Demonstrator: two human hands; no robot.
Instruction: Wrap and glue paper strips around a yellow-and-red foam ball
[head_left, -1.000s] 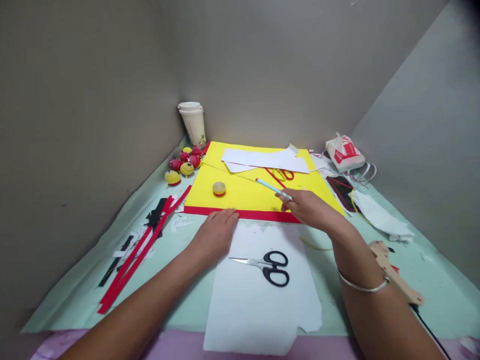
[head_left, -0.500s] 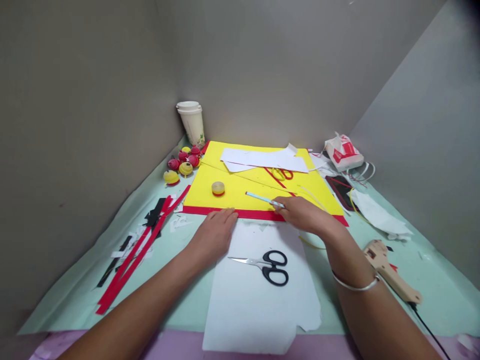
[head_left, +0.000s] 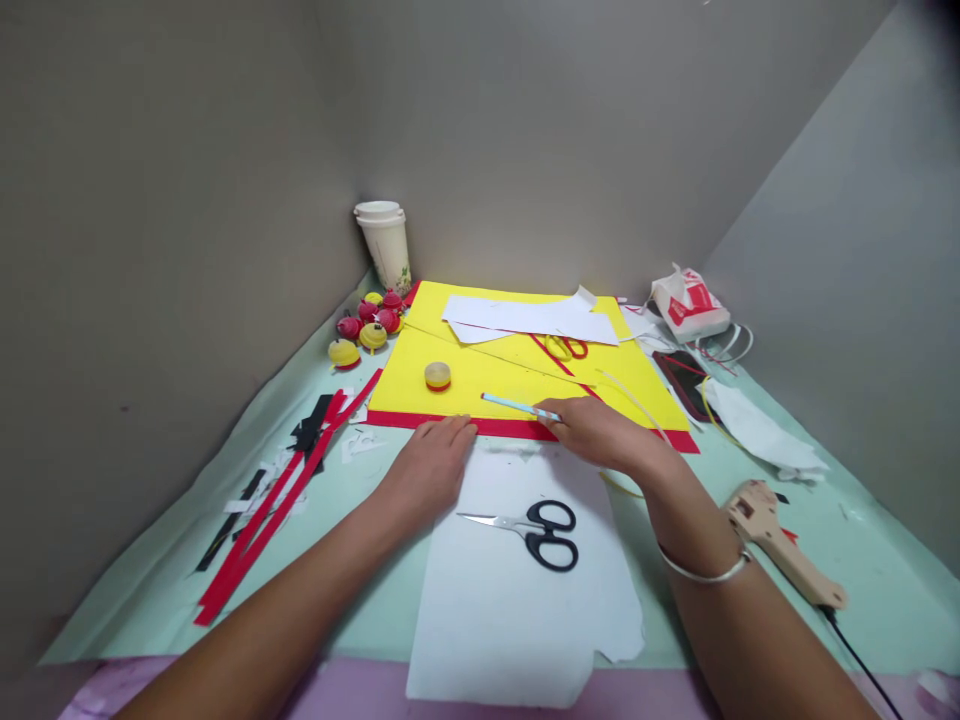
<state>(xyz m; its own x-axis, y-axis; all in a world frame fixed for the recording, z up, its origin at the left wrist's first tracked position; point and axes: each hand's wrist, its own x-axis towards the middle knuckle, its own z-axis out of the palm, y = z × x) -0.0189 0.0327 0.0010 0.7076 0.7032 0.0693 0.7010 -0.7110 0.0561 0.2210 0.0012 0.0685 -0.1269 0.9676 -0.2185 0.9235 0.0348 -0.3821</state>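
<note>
My right hand [head_left: 596, 433] grips a light blue pencil [head_left: 514, 405] and holds it low over the near edge of the yellow sheet [head_left: 487, 375], which has a red strip [head_left: 517, 428] along that edge. My left hand [head_left: 431, 462] lies flat with fingers together on the upper left corner of a white paper [head_left: 517, 580], its fingertips touching the red strip. Black-handled scissors [head_left: 536, 532] lie on the white paper between my arms. A small yellow and red roll [head_left: 437, 376] sits on the yellow sheet.
Red and yellow balls [head_left: 367, 328] and a stack of paper cups [head_left: 386, 245] stand at the back left. Red and black strips [head_left: 281, 490] lie at the left. A glue gun [head_left: 780, 545], tissue pack [head_left: 688, 305], white papers [head_left: 532, 320] and red-handled scissors [head_left: 566, 347] are also here.
My right hand has drawn back toward me and to the left, lowering the pencil from a raised slant to nearly flat over the red strip. My left hand has stayed put.
</note>
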